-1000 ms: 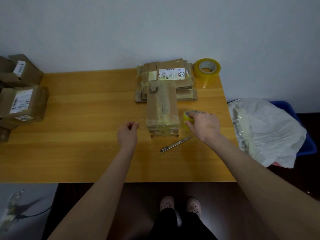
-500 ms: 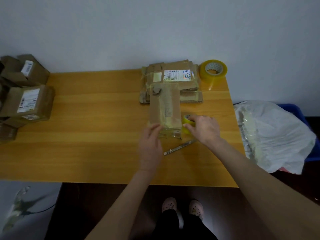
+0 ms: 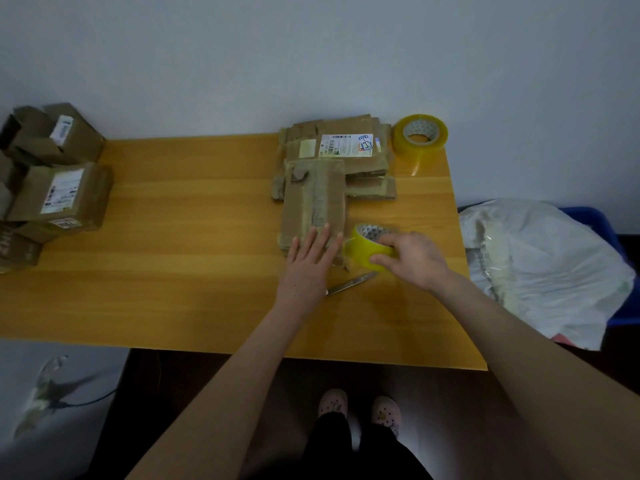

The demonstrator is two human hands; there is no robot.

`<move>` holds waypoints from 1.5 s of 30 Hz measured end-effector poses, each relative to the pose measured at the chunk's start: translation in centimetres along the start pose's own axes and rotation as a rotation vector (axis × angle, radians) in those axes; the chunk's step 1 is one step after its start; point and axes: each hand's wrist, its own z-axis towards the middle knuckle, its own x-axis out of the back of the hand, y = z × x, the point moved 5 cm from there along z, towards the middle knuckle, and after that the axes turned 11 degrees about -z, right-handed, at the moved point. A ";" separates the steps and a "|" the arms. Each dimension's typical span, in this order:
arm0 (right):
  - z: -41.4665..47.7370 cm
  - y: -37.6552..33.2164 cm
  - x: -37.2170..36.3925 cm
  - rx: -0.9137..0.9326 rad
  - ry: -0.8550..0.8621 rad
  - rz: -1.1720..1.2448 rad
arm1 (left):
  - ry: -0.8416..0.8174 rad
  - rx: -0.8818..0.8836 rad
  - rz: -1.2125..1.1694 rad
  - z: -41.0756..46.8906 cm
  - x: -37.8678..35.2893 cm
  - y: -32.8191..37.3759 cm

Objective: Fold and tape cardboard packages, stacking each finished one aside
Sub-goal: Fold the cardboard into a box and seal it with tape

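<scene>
L hand (image 3: 308,261) flat, fingers straight, pressing near end of folded pkg (image 3: 313,199) on table (image 3: 190,254); stack (image 3: 346,147) at its 12 o'clock. R hand (image 3: 412,258) curled round tape roll (image 3: 367,245), pkg's 4 o'clock. Cardboard prob. light, stiff, springy: pin flat by seam.

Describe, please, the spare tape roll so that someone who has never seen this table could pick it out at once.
Start at the wooden table and go to its far right corner, by the wall. There, right of the pile of flattened cardboard, sits the spare tape roll, yellowish. Unlike the other roll, gripped by the right hand nearer the front, no hand touches it.
</scene>
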 end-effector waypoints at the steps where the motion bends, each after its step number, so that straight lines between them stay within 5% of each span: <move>1: -0.1 -0.1 0.3 0.008 0.034 -0.103 | 0.001 0.004 -0.006 0.0 0.1 -0.1; 5: -0.7 0.7 1.0 -0.017 0.172 -0.259 | 0.000 0.006 0.000 0.2 0.0 0.3; 21: -0.7 1.4 0.2 -0.077 0.138 -0.106 | 0.022 0.034 -0.028 0.3 0.8 0.7; 28: -0.6 1.4 0.7 -0.088 0.143 -0.011 | 0.347 -0.144 -0.090 -1.1 2.2 2.9; 30: -0.5 1.4 0.6 -0.111 0.141 0.034 | 0.308 -0.201 -0.137 -2.2 0.4 4.4; 35: -0.3 1.4 0.0 -0.138 0.187 0.106 | -0.155 0.276 -0.066 -1.2 -7.1 1.9; 45: -0.4 1.0 0.3 -0.187 0.197 0.067 | -0.169 0.505 -0.236 -2.6 -8.5 0.7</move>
